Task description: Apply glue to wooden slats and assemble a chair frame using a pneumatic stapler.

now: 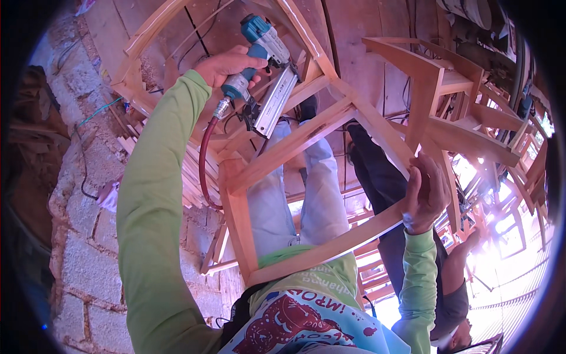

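Note:
My left hand (230, 64) is closed round the grip of a teal and grey pneumatic nail gun (272, 48). A red air hose (206, 156) runs down from the tool's metal coupling. The silver magazine (277, 100) slants over a bare wooden chair frame (292, 146), which stands in front of my body. At the right, my right hand (425, 192) has its fingers bent over a corner of that frame, with the thumb on the near side. White lines, perhaps glue, run along the upper rails. Whether the gun's nose touches the wood I cannot tell.
More unfinished wooden chair frames (454, 112) crowd the right side. A person in dark clothes (383, 177) is close by on the right. To the left stands a rough block wall (91, 265), with wooden strips (191, 171) stacked beside it. Cables lie on the board floor (371, 76).

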The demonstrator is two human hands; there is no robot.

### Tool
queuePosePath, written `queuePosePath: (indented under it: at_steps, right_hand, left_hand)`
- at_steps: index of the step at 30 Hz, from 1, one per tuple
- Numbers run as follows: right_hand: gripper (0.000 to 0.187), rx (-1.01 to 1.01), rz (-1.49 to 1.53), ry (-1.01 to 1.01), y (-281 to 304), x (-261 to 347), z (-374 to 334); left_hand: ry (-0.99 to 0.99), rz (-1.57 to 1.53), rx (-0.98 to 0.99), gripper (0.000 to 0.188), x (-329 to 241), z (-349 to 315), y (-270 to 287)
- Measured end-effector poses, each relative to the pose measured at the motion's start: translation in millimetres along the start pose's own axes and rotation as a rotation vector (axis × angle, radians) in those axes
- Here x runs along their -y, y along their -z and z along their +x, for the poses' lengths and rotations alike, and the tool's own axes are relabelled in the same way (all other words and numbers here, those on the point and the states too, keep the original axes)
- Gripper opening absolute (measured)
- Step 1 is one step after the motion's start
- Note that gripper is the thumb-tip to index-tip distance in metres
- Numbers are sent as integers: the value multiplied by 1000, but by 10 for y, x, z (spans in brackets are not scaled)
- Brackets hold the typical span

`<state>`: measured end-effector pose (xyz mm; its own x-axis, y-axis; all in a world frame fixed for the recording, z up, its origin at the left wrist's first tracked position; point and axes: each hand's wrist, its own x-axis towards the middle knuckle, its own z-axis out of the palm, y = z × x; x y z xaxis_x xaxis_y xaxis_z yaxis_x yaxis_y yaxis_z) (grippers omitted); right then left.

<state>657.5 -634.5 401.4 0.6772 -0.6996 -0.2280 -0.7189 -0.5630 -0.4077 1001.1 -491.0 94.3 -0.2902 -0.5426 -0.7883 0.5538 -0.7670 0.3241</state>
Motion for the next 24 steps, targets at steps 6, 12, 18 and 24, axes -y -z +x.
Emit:
queuePosePath:
  at_steps: [6,12,18,24]
  right_hand:
    - [26,3,15,4,-2,-9,-1]
    - [27,-6,19,15,-10,-11,3]
    - [27,-5,32,19,-7,-11,19]
    - [28,13,25,-10,3,-24,6]
  left_hand:
    - [14,0,6,32,-5,30,6]
    - [7,21,37,32,-22,34,3]
    - [-1,16,39,32,-42,-21,-5]
    - [-26,-21,-41,30,34,-68,-6]
